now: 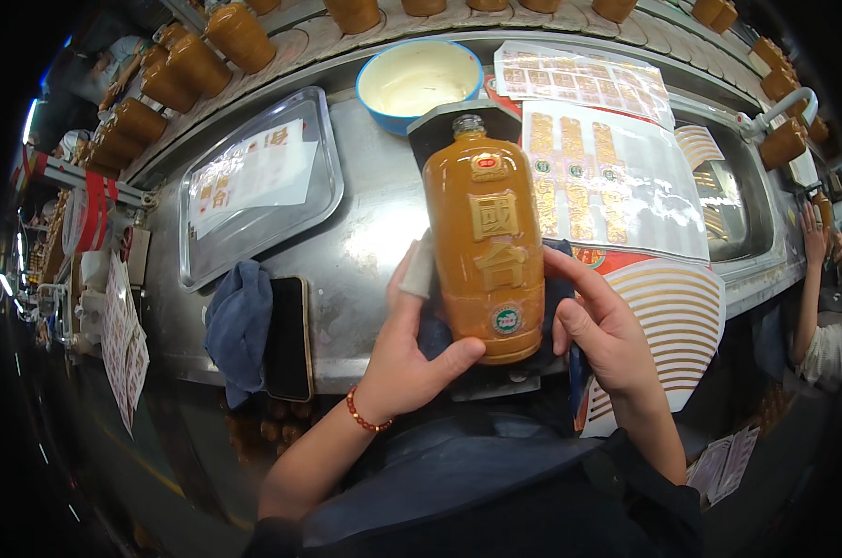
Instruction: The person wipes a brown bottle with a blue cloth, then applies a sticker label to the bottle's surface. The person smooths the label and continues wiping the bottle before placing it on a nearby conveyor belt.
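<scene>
A brown glazed bottle (489,288) with raised gold characters, a red-and-gold emblem near the top and a small green round label near the base is tilted upright before me. My left hand (411,358) is closed on its lower left side, thumb across the front; a pale wrap covers one finger. At the lower right side, my right hand (607,325) steadies the bottle with bent fingers, the index touching its edge. Dark blue cloth (557,296) shows between that hand and the bottle; how far it is gripped is hidden. The bottle's back is out of sight.
Sticker sheets (658,191) lie at the right, beside a sink (751,200) with a faucet. A blue-rimmed bowl (421,84) stands behind the bottle. Left are a clear tray (323,177) with sheets, a blue rag (239,321) and a phone (289,339). Several brown bottles (239,39) line a conveyor.
</scene>
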Demonstrator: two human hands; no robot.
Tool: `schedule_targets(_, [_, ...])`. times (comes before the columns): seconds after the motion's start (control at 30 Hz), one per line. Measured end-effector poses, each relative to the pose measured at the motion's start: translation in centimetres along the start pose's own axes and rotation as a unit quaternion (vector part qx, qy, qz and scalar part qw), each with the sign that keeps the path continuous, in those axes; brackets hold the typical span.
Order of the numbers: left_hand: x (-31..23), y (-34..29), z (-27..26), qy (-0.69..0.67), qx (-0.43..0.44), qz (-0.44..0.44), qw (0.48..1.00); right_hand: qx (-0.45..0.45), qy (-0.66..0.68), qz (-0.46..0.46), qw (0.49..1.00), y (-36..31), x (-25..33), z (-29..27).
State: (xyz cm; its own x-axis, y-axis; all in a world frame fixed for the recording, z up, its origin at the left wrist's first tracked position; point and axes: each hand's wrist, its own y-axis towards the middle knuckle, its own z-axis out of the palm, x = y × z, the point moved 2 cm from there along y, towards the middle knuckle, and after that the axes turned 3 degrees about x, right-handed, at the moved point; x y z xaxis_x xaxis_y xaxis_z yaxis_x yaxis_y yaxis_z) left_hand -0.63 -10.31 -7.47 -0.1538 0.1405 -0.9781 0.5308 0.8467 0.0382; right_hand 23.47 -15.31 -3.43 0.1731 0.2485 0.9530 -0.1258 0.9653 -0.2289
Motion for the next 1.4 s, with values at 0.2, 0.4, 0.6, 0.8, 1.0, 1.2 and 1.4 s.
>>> schedule_targets(0.2, [-6.9,0.8,2.9,0.358,-0.063,0.145,0.92,-0.078,0.094,-0.006,0.993,-0.5,-0.2,-5.1])
schedule_targets(0.4, [-6.5,2.9,6.1,0.292,-0.058,0.129,0.946,-0.072,0.139,0.033,0.987,-2.8,0.3,-6.6])
schedule_targets(0.6, [-4.7,3.8,8.1,0.221,-0.052,0.081,0.971,-0.073,0.059,0.016,0.995,-3.7,0.8,-8.0])
schedule_targets(0.8, [-3.6,4.2,8.4,0.196,-0.051,0.118,0.972,-0.077,0.054,-0.015,0.995,-3.5,1.0,-8.1])
schedule_targets(1.0, [-4.4,4.4,8.4,0.253,-0.07,0.139,0.955,-0.051,0.034,-0.058,0.996,-2.9,0.9,-8.2])
schedule_targets(1.2, [-5.4,1.8,8.5,0.504,-0.105,0.25,0.82,-0.054,0.086,-0.016,0.995,-2.9,0.5,-8.3])
schedule_targets(1.4, [-4.8,1.8,9.3,0.532,-0.12,0.299,0.783,-0.043,0.108,0.0,0.993,-2.7,0.2,-8.0])
